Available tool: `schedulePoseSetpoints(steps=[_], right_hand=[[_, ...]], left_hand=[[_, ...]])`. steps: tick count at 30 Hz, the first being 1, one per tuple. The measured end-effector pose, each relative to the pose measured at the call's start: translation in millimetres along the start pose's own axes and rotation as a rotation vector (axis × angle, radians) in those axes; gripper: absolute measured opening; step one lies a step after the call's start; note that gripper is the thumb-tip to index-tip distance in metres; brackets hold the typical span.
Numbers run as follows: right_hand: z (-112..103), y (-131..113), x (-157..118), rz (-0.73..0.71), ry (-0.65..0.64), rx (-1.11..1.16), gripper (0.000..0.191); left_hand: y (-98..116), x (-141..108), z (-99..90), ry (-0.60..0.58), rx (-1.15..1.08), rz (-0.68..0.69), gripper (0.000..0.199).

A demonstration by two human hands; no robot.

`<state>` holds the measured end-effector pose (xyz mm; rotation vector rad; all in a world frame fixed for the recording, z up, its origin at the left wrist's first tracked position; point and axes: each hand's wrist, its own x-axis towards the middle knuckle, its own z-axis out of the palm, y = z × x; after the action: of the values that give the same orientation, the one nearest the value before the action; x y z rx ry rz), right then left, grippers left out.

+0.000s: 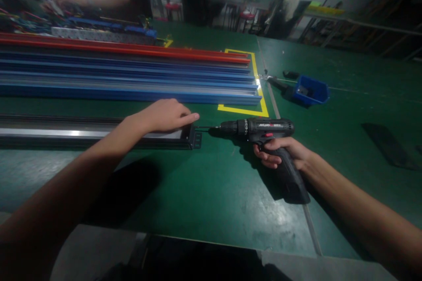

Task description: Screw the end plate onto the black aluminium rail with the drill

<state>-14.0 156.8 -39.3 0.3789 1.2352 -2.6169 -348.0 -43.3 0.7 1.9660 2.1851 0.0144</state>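
Drill (270, 126): fingers of right hand (292, 150) clamp its grip (290, 178), bit (207, 127) best kept square to frame (66, 132), left hand (163, 115) atop, its finger closure unclear

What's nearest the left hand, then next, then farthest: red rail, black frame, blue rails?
1. Black frame: right under the left hand.
2. Blue rails: just beyond the hand.
3. Red rail: past them, on their far side.

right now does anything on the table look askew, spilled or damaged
Nothing stands out. The drill, in the right hand, points at the end of the black frame under the left hand; the blue bin stands upright, with no spill visible around it.
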Motion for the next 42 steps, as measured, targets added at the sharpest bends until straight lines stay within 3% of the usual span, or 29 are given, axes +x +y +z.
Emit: schedulePoseSetpoints(steps=[42], right_hand=[[-2.4, -0.4, 0.3, 0.008, -0.006, 0.015, 0.022]], left_hand=[[-1.7, 0.2, 0.1, -0.001, 0.041, -0.016, 0.073]])
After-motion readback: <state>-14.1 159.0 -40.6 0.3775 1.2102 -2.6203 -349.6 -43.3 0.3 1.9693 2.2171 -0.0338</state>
